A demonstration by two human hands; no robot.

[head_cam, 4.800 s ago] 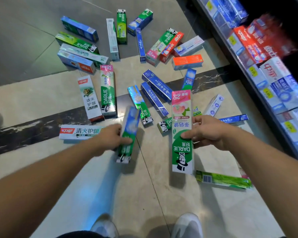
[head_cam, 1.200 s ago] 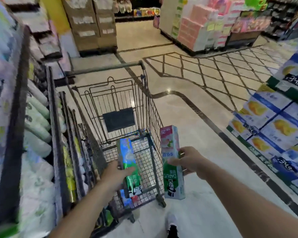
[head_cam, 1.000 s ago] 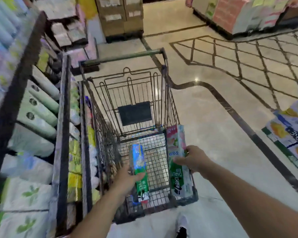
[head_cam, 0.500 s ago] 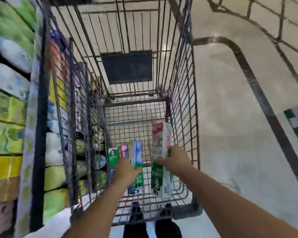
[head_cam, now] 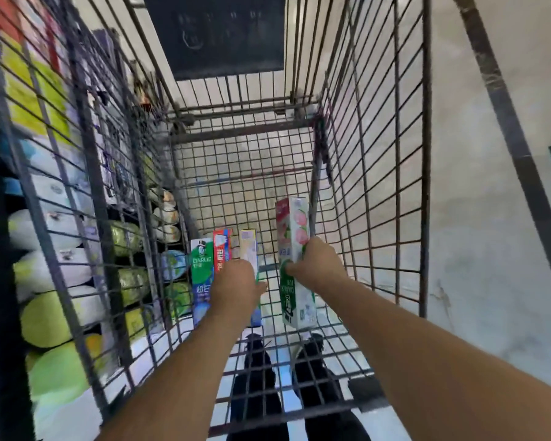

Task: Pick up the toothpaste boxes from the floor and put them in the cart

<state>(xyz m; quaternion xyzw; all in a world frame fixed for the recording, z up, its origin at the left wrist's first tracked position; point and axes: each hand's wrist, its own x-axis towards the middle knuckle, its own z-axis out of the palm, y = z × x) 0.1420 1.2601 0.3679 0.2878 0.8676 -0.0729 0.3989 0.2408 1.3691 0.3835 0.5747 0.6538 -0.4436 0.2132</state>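
Supermarket aisle: inside the grey wire shopping cart (head_cam: pixel 379 154), two boxes already lie at nine o'clock, while the left hand (head_cam: pixel 236 284) grips a blue-green toothpaste box (head_cam: pixel 250 249) and the right hand (head_cam: pixel 315 265) a pink-green toothpaste box (head_cam: pixel 291 230), both unreleased.

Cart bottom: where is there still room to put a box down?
The far half of the cart floor is bare, beyond the boxes up to the end wall, and so is the strip by the right wall. It is crowded near the left wall: the green box, the red box and both hands' boxes sit there.
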